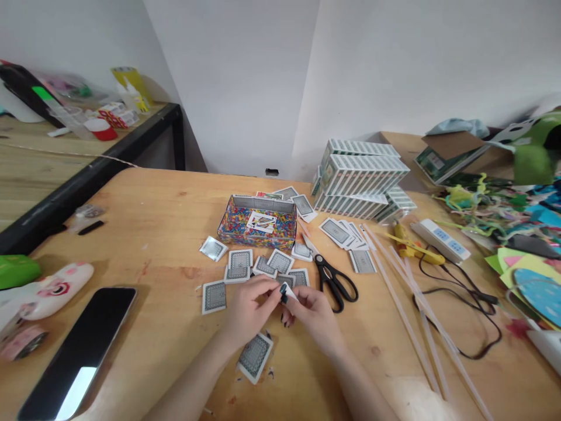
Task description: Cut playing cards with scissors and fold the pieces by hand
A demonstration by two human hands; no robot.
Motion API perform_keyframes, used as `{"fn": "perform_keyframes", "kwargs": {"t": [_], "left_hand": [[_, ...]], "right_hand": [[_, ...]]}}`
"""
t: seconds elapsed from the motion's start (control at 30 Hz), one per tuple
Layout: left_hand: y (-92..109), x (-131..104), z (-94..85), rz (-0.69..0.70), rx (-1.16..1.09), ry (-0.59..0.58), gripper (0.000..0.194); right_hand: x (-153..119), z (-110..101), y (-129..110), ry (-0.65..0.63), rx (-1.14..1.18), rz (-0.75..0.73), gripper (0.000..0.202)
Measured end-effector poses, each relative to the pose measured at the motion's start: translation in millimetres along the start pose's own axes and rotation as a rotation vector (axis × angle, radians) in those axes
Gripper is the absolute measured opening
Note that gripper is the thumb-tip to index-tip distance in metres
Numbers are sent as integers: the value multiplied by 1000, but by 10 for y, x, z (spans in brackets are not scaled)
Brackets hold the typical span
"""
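Note:
My left hand and my right hand meet at the middle of the table, fingers closed on a small playing card. Only a white part of it shows; the fingers hide the rest. Dark polish is on the fingernails. Just beyond my hands, several grey-backed playing cards lie scattered face down. One more card rests below my left wrist. Behind them stands an open box with a colourful patterned surface and a face-up card inside. Black-handled scissors lie right of my hands.
Green-and-white striped boxes are stacked at the back right. Clear glue sticks, a yellow glue gun, its cable and a white power strip lie to the right. A phone is at the left, near a black-edged shelf.

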State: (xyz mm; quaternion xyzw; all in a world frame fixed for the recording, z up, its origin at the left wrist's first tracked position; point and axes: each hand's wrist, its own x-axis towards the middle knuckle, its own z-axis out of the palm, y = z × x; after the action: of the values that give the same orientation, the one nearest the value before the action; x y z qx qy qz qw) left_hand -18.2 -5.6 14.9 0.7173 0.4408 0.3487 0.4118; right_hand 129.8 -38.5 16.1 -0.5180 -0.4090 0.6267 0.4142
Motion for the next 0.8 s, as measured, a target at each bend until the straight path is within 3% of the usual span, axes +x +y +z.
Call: {"fn": "perform_keyframes", "kwargs": {"t": [0.2,0.47,0.63,0.8], "left_hand": [[24,-17,15,22,21,75,16],[-18,23,-57,-86,-47,207,22],[-71,71,-144,-256,-111,325,22],[-72,69,-140,-239,-76,277,23]], "right_hand": [[-25,18,-82,-20,38,-30,23],[-68,55,-101,-2,100,-46,19],[-34,14,-86,92,124,-29,22],[34,-21,-8,224,106,3,36]]}}
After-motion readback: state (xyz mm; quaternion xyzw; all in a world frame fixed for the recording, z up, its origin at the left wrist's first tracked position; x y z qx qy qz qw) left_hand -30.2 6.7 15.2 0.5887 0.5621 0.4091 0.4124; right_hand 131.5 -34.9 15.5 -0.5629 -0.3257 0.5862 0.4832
